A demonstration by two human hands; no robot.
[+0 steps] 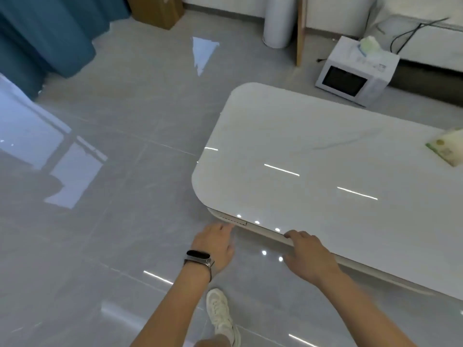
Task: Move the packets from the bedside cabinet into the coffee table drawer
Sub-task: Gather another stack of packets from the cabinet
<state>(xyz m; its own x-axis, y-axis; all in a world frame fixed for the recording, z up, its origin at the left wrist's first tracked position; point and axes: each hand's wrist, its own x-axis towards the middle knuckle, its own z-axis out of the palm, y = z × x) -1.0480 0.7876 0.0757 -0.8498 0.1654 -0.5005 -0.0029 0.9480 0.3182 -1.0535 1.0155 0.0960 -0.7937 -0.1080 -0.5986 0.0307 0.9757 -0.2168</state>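
Nearest, at 6 o'clock: a pale sneaker (220, 315) planted on the glossy grey floor (105, 221), the person leaning forward over it with both forearms stretched out.

Left hand (215, 242), a dark band on its wrist (199, 257), reaches toward the near corner of the coffee table (313, 156). Its fingers are straight and loosely spread, tips at or just short of the table's underside edge. It holds nothing.

Right hand (307, 256), just to the 3 o'clock side of the left, has its fingers over the lip below the tabletop, bent slightly at the tips. Empty too. Whether the fingers have actually hooked the edge, I cannot tell.

Between the two hands, under the slab, runs a narrow beige front (265, 231). My guess is that it is the drawer face, still closed, and both hands are placed there to find a pull point.

No packets are in either hand, and no bedside cabinet is in view. A flat green-and-cream pack (447, 149) lies on the tabletop at 3 o'clock, well apart from the hands. It is too blurred to say whether it is one of the task's packets.

Farther out, at 1 o'clock: a white microwave (355, 73) sitting on the floor, with a tissue pack (369, 46) on top of it. At 12 o'clock stands a white cylinder (279, 22). At 11 o'clock are a cardboard box (155, 10) and blue curtains (47, 33).
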